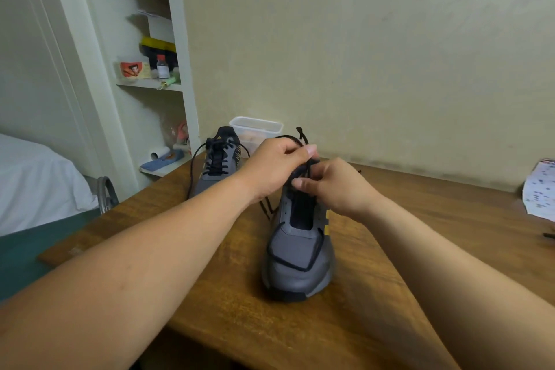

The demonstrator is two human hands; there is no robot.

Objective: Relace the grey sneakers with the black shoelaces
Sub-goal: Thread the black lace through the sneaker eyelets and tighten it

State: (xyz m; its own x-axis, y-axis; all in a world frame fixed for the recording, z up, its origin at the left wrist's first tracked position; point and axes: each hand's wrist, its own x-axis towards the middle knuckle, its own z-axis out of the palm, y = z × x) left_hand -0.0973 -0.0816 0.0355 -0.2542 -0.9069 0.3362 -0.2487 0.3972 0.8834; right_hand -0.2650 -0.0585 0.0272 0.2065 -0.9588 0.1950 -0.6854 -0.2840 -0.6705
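Note:
A grey sneaker [300, 261] with yellow side stripes stands toe toward me in the middle of the wooden table [228, 309]. Its tongue area shows few lace crossings. My left hand [273, 168] pinches a black shoelace [301, 137] above the shoe's collar. My right hand [336, 186] grips the lace and the upper eyelet edge at the shoe's right side. Loose lace ends hang by the shoe's left side. A second grey sneaker [219, 165], laced in black, sits further back to the left, one lace trailing off toward the table edge.
A clear plastic tub [256, 129] stands against the wall behind the shoes. Patterned paper [540, 189] lies at the table's right edge. Shelves with bottles and boxes [153, 69] are at the back left, and a bed with a white sheet [39, 183] is at left.

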